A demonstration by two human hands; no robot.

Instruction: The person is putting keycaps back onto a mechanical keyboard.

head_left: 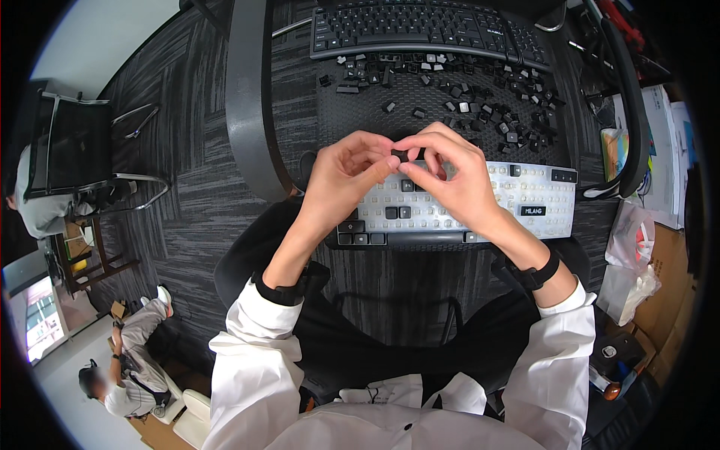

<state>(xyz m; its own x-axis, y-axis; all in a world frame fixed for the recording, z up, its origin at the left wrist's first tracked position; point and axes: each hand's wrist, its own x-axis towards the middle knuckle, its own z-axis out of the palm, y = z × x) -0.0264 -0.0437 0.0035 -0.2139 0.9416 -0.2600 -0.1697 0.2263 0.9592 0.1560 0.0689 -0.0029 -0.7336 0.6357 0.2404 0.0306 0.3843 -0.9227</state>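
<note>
Just above a white keyboard [495,196], my left hand [346,174] and my right hand [455,166] meet fingertip to fingertip. A small black keycap [401,155] is pinched between them, thumbs and forefingers closed on it; the fingers partly hide it. Most of the white keyboard's switches are bare. A few black keycaps sit on it, among them several along the lower left corner [360,238] and a pair in the middle [398,213]. My forearms cover part of its front edge.
Loose black keycaps [510,112] lie scattered over a dark textured mat [352,112]. Behind them stands a full black keyboard [405,30]. At right are plastic bags [631,240] and cardboard boxes [664,262]. A chair [71,146] and a seated person [135,360] are at left.
</note>
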